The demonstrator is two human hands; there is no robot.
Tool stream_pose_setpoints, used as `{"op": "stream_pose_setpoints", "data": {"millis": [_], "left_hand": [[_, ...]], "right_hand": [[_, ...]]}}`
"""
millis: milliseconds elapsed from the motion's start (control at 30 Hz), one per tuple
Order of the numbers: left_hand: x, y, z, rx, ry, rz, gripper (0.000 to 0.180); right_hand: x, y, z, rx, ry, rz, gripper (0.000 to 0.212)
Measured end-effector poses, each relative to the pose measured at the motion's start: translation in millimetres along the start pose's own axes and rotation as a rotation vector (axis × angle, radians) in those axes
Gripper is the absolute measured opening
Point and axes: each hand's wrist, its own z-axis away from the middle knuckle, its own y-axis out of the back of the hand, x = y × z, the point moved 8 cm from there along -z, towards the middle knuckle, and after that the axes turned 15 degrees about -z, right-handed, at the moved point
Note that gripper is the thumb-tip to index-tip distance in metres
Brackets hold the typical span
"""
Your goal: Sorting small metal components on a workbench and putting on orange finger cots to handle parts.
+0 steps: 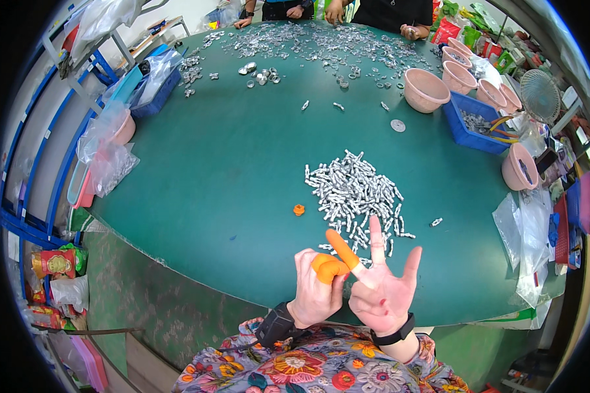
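Note:
My right hand (381,295) is turned palm up over the table's near edge, thumb and index finger spread, with an orange finger cot (342,249) on another finger. The remaining fingers are folded in. Close against that finger, my left hand (316,288) is closed, its orange-covered fingertips pinching at the base of the cot. Just beyond both hands lies a heap of small silver metal parts (354,187), several strays around it. A crumpled orange piece (299,209), like another finger cot, rests left of the heap.
The green table (210,170) carries scattered metal rings (321,46) at its far side, where other people's hands (334,12) show. Pink bowls (427,90) and a blue bin (475,124) line the right edge. A blue crate (157,92) and plastic bags (111,164) stand left.

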Motion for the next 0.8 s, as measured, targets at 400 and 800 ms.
{"op": "stream_pose_setpoints", "data": {"millis": [400,800], "left_hand": [[-4,3,-1,-0.025,0.044,0.108,0.025],[6,-4,-7,-0.571,0.454,0.987,0.017]], "right_hand": [[-12,-1,6,0.007,0.085,0.937,0.099],[-3,-10,25,-0.290,-0.258,-0.021,0.109]]}}
